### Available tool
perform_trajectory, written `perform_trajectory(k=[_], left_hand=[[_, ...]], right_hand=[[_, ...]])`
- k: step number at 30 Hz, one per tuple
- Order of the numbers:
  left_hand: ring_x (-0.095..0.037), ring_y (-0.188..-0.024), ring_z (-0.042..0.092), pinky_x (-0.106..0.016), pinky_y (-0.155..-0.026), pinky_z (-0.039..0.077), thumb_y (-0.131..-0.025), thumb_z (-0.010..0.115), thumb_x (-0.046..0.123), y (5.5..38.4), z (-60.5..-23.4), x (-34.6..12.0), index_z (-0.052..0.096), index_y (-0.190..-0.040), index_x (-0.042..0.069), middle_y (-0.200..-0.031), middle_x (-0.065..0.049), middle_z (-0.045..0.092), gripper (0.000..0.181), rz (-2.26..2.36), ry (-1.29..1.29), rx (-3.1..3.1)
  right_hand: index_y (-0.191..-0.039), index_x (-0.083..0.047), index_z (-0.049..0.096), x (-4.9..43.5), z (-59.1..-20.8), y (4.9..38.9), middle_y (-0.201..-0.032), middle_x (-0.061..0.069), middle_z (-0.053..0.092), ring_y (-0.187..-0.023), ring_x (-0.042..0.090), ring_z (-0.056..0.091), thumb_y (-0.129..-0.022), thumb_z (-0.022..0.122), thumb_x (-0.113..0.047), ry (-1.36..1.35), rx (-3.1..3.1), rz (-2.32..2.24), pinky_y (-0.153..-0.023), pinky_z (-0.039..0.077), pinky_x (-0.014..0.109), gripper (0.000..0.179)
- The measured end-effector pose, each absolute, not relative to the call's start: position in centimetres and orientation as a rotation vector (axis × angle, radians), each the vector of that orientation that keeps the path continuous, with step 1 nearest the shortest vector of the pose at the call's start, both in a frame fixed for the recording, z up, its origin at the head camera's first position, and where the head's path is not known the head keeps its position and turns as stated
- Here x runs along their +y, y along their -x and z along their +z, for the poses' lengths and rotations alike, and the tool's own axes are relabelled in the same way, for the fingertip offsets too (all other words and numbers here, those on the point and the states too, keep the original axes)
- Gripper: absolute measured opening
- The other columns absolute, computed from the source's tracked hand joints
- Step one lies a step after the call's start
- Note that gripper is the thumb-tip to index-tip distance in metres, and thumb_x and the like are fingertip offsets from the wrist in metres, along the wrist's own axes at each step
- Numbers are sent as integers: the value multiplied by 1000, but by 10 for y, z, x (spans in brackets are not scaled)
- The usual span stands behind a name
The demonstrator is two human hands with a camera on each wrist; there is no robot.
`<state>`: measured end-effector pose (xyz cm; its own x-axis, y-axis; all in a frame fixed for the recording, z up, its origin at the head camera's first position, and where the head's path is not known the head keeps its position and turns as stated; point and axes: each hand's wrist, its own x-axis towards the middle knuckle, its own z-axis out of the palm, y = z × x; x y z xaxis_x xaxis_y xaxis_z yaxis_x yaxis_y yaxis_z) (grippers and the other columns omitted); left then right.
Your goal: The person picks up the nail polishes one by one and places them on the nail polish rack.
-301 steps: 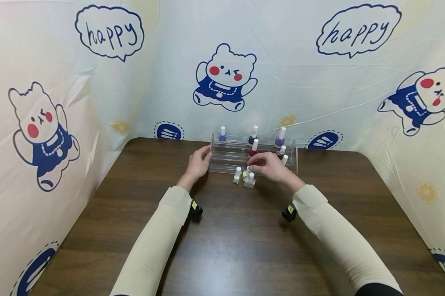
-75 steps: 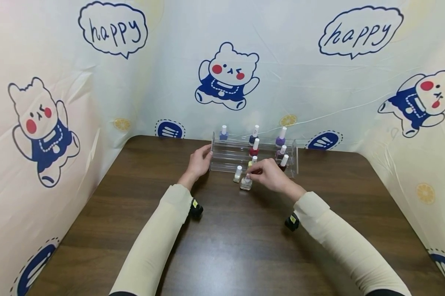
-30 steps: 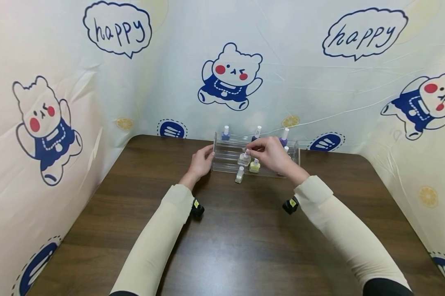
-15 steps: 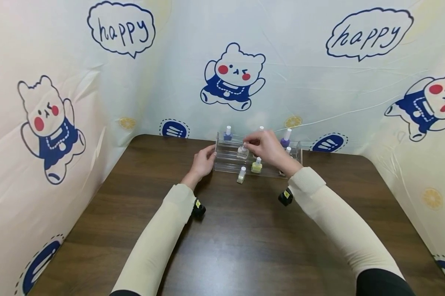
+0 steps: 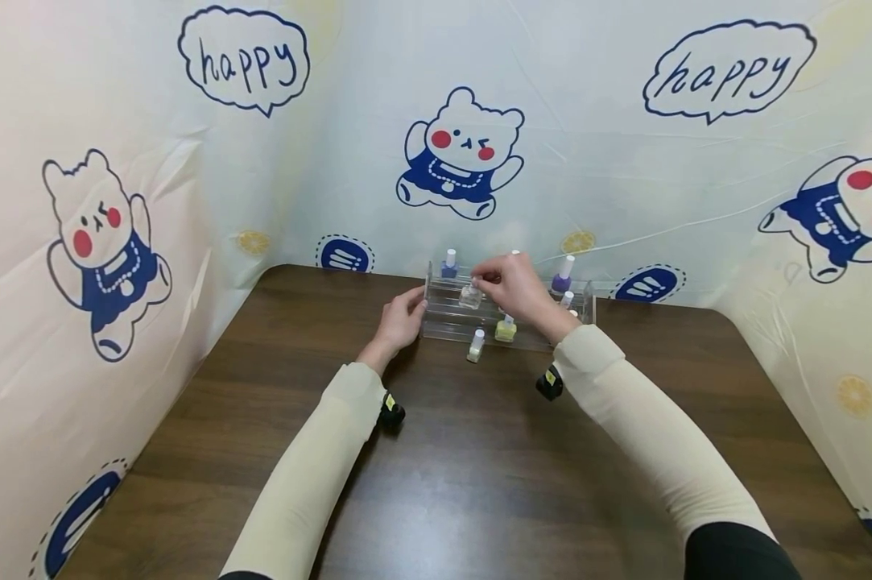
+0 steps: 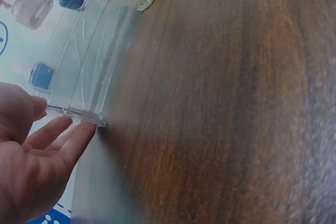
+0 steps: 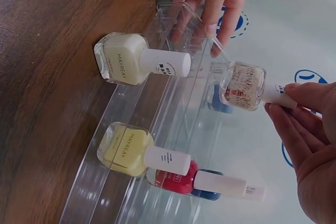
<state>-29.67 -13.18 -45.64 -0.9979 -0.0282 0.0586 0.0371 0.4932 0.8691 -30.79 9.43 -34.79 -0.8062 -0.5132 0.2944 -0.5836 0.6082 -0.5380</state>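
My right hand point(image 5: 517, 288) pinches the white cap of a clear nail polish bottle point(image 5: 470, 297) with speckles, holding it above the middle tier of a clear stepped display rack point(image 5: 446, 329). In the right wrist view the speckled bottle hangs in the air, apart from the rack. My left hand point(image 5: 402, 321) touches the rack's left end panel with extended fingers point(image 6: 84, 135). A pale yellow nail polish point(image 7: 126, 148) stands on the front tier. One cream nail polish point(image 5: 476, 346) stands on the table before the rack.
Blue point(image 5: 449, 264) and purple point(image 5: 562, 275) nail polishes stand on the back tier. A red one point(image 7: 178, 177) is on the middle tier; others at right are partly hidden by my right hand. A patterned curtain point(image 5: 378, 97) hangs behind the brown table point(image 5: 436, 483).
The yellow nail polish went from the table to the front tier. My right hand then lifted the speckled bottle off the table, up and leftward over the rack. My left hand stays at the rack's end.
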Motion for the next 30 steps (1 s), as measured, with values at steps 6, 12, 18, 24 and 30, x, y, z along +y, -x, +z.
perform_trajectory(k=[6,12,18,24,30], left_hand=[[-29,-132,56,-44,-113,44,-109,50,19,298,-455,-132,50,-153,17,-144,-13,60,44,-1563,19,-2651],[-29,-134,55,-44,-114,42,-109,51,17,298,-454,-132,50,-152,17,-144,-13,61,44,-1562,16,-2658],[-29,-134,55,-44,-115,42,-109,50,17,298,-455,-132,50,-152,16,-144,-13,60,44,-1566,11,-2658],[-29,-134,55,-43,-115,42,-109,50,19,300,-457,-133,50,-153,16,-143,-13,61,44,-1537,16,-2663],[-29,-134,55,-44,-114,42,-109,51,17,301,-456,-133,51,-152,16,-141,-13,62,44,-1514,32,-2666]], right_hand=[[-111,-4,79,89,-350,314,-104,12,78,-89,21,74,-97,69,-7,-928,-2731,944,-83,61,34,17],[-112,-4,78,83,-355,321,-106,13,77,-90,21,73,-97,68,-6,-909,-2761,905,-84,61,35,18],[-114,0,77,78,-362,329,-108,15,76,-93,24,73,-98,67,-5,-908,-2770,850,-85,61,37,19],[-114,1,76,70,-365,335,-108,16,76,-92,24,74,-98,68,-5,-908,-2778,785,-84,61,37,20],[-111,1,77,63,-370,341,-105,14,77,-88,23,73,-98,68,-5,-920,-2790,773,-81,61,35,18]])
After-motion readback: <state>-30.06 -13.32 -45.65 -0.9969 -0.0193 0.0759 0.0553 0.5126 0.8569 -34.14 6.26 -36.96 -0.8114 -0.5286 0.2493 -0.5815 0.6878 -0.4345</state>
